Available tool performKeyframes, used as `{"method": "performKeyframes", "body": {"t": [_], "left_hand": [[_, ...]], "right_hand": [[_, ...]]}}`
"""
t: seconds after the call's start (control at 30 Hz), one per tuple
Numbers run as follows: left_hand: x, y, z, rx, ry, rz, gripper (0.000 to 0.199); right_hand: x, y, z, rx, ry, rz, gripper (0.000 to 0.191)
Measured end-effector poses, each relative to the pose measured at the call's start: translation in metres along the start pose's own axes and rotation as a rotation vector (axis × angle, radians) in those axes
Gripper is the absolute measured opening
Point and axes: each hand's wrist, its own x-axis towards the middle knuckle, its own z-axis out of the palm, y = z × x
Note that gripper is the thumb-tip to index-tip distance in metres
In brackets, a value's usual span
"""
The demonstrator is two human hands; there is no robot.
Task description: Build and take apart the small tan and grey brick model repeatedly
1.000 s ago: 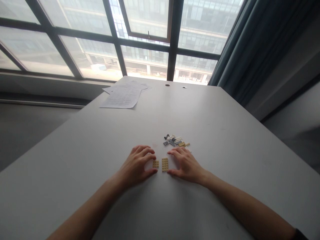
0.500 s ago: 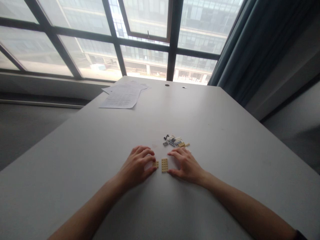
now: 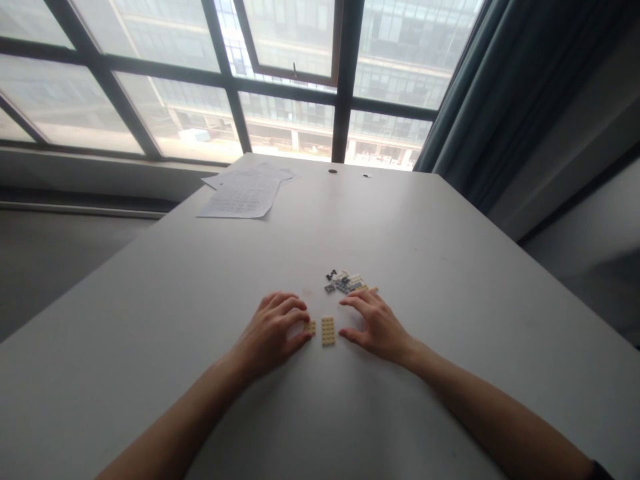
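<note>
Between the hands a tan studded plate [image 3: 328, 331] lies flat on the white table. Just left of it is a smaller tan piece [image 3: 311, 327], its left part covered by fingers. My left hand [image 3: 275, 331] has thumb and fingertips round this smaller piece. My right hand [image 3: 375, 325] is open to the right of the larger plate, thumb and index finger apart, not touching it. Its upper fingers reach the near edge of a pile of small bricks [image 3: 343, 283] in grey, white, black and tan, and partly hide the tan ones.
Printed papers [image 3: 243, 193] lie at the far left of the white table [image 3: 200, 287]. Two small round fittings sit near the far edge, before the windows. A dark curtain [image 3: 465, 100] hangs at the right.
My right hand has moved slightly away from the larger tan plate, and its fingers now cover more of the pile's tan bricks. My left hand has stayed by the smaller piece.
</note>
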Motion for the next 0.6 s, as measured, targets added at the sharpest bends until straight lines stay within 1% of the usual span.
{"method": "performKeyframes", "body": {"t": [0.13,0.33,0.4,0.5,0.6], "left_hand": [[0.000,-0.003,-0.001,-0.016,-0.030,0.000,0.022],[-0.001,-0.003,-0.004,-0.036,-0.046,-0.009,0.016],[-0.001,-0.003,-0.004,-0.039,-0.042,-0.011,0.014],[0.000,-0.003,-0.003,-0.042,-0.034,-0.010,0.013],[-0.001,-0.004,-0.002,-0.043,-0.020,-0.010,0.013]], "right_hand": [[0.001,0.001,-0.001,-0.008,0.015,-0.008,0.044],[-0.002,0.000,0.003,-0.032,0.020,-0.039,0.041],[-0.003,-0.003,0.006,-0.065,0.000,-0.097,0.041],[-0.003,-0.009,0.013,-0.115,-0.062,-0.213,0.045],[-0.001,-0.016,0.019,-0.141,-0.098,-0.268,0.050]]}}
